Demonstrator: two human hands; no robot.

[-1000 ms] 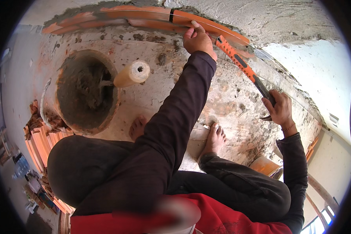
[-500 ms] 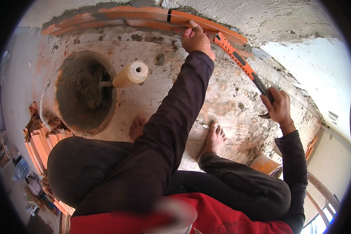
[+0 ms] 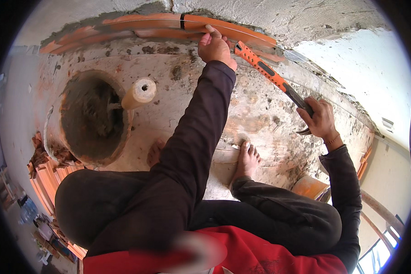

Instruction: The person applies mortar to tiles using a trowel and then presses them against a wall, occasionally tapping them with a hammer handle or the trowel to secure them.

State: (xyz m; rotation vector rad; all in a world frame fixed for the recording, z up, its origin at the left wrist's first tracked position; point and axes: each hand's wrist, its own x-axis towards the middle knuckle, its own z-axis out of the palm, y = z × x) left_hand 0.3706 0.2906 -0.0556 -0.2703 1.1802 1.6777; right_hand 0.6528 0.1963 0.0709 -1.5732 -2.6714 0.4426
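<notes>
A string runs along a row of orange clay tile strips (image 3: pixel 146 21) set in mortar at the wall's foot. My left hand (image 3: pixel 217 49) is at the lower edge of the right-hand strip (image 3: pixel 237 31), one fingertip up against its face and the other fingers curled; whether they hold anything is hidden. In my right hand (image 3: pixel 320 119) is a claw hammer (image 3: pixel 265 68), gripped near its head with the curved claw showing below the fingers. Its orange and black handle points up-left, the butt end close to the strip and just right of my left hand.
On the left stands a round mortar-caked bucket (image 3: pixel 128 130) with a pale-handled tool (image 3: pixel 139 93) leaning out. Stacked orange tile strips (image 3: pixel 50 176) lie beside my left knee. My bare foot (image 3: pixel 248 160) rests on the stained floor. A curved clay-coloured piece (image 3: pixel 309 187) lies near my right knee.
The whole view has shifted, so the tiles, bucket and hands appear farther left and mostly slightly lower. Against the tile strip, both hands and the hammer hold nearly the same place.
</notes>
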